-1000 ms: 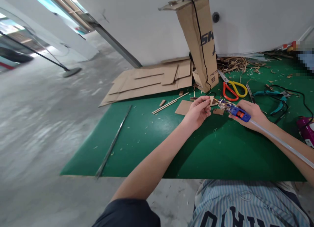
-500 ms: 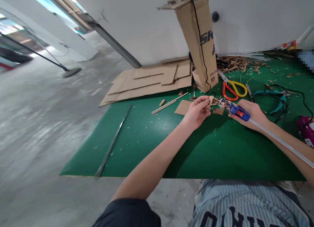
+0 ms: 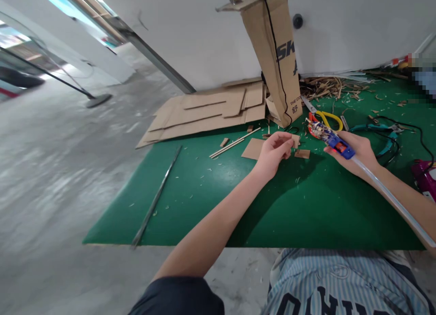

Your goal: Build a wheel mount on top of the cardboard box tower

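Note:
My right hand (image 3: 359, 154) grips a blue hot glue gun (image 3: 329, 138), its crusted nozzle end pointing up and left. A long translucent glue stick (image 3: 391, 201) runs from its back end past my forearm. My left hand (image 3: 274, 154) pinches a small cardboard piece (image 3: 295, 141) between its fingertips, a short gap from the gun's nozzle. Below that lies another cardboard scrap (image 3: 302, 154), and a larger cardboard square (image 3: 254, 148) lies under the left fingers' side. Red-and-yellow-handled scissors (image 3: 323, 122) lie just beyond the gun, partly hidden by it.
A green cutting mat (image 3: 238, 215) is strewn with shavings. Thin wooden sticks (image 3: 231, 147), a metal strip (image 3: 155, 201), teal pliers (image 3: 374, 133) and a magenta tool (image 3: 424, 179) lie on it. A tall cardboard box (image 3: 272, 56) and flat cardboard sheets (image 3: 204, 110) stand beyond.
My right hand has lifted the glue gun and tilted it, moving its nozzle up and away from my left hand. The cardboard piece has shifted slightly right with my left fingertips.

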Demonstrator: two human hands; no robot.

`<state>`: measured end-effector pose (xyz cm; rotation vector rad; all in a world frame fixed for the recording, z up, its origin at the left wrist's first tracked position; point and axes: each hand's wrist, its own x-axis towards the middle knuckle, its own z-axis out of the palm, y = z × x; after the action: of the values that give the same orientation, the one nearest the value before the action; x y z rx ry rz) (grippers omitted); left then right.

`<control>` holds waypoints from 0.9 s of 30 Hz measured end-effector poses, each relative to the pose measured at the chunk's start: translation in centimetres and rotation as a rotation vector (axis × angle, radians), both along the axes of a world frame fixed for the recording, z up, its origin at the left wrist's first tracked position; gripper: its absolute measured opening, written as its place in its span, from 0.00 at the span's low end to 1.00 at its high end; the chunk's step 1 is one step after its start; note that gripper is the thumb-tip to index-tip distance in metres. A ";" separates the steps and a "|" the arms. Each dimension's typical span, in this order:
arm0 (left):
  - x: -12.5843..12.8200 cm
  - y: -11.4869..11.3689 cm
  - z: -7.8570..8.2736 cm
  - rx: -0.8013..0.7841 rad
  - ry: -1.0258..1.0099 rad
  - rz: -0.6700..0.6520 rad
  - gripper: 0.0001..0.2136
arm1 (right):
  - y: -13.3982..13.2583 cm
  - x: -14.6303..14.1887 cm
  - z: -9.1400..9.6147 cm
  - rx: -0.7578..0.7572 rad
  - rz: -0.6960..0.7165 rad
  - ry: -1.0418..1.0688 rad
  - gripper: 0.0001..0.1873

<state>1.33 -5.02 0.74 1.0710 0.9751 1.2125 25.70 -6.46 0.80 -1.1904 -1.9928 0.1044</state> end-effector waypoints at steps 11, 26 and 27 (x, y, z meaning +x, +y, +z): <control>0.3 -0.2 -0.8 0.484 0.653 -0.079 0.07 | 1.2 0.4 -0.2 -0.125 -0.322 -0.275 0.12; 0.6 0.4 -1.1 0.521 0.697 -0.147 0.08 | 1.3 0.3 -0.8 -0.130 -0.301 -0.265 0.12; 0.6 0.4 -1.0 0.515 0.703 -0.147 0.08 | 1.4 0.4 -0.9 -0.127 -0.304 -0.256 0.12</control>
<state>1.90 -4.64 -0.31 2.0283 1.0964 0.9943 26.06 -5.06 -0.12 -1.6446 -2.0173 -0.0798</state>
